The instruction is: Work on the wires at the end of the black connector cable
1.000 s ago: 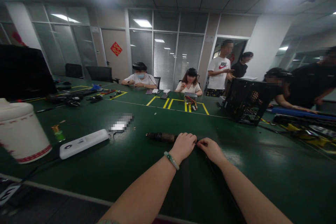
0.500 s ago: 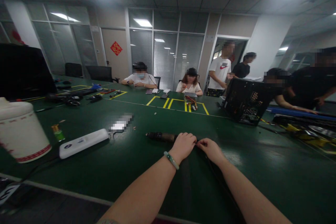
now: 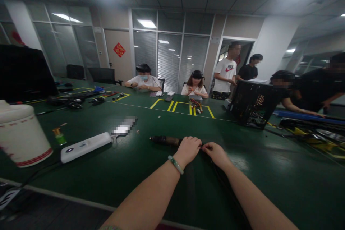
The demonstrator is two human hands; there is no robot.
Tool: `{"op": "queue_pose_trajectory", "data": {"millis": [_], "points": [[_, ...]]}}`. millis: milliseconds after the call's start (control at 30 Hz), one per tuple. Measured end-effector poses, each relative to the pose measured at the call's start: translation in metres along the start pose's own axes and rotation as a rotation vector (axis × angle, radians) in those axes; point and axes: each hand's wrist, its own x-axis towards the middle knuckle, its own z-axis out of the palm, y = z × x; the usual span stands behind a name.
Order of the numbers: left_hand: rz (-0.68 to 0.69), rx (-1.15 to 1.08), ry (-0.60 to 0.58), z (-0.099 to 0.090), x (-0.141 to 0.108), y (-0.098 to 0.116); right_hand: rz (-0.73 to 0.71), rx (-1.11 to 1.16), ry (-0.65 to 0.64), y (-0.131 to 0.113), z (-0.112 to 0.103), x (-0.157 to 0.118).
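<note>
An electric screwdriver point(image 3: 167, 140), dark with a brownish barrel, lies on the green table with its tip pointing left. My left hand point(image 3: 190, 147) is wrapped over its rear part, which the fingers hide. Close beside it, my right hand point(image 3: 216, 153) pinches at the screwdriver's tail end, where a black cord point(image 3: 215, 169) comes out. The cord runs back toward me under the right forearm. What exactly the right fingertips grip is too small to tell, but it appears to be the cord.
Left of my hands lie a white power strip point(image 3: 86, 147), a small green bottle point(image 3: 59, 136) and a white lidded cup point(image 3: 24, 136). A black computer case point(image 3: 250, 106) stands at the right. Across the table sit co-workers near a power supply unit point(image 3: 196, 100).
My hands and the screwdriver stay almost in place. In the background, a standing person in white has lowered an arm, and a person at far right has bent lower.
</note>
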Motion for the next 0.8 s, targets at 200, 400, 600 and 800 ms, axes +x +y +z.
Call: {"op": "queue_pose_trajectory", "data": {"millis": [200, 400, 600, 800], "points": [[0.010, 0.017, -0.005, -0.0052, -0.0014, 0.0017, -0.005, 0.003, 0.002, 0.0005, 0.0007, -0.0013], [0.002, 0.013, -0.008, -0.0039, -0.0016, 0.0013, 0.007, 0.008, -0.001, 0.0045, 0.0029, 0.0007], [0.020, 0.035, 0.023, -0.0002, -0.0013, -0.0009, -0.021, 0.015, 0.012, 0.0070, 0.0048, 0.0026], [0.017, 0.031, 0.030, 0.0012, -0.0014, -0.0013, -0.005, 0.015, -0.003, 0.0039, 0.0031, 0.0017]]}}
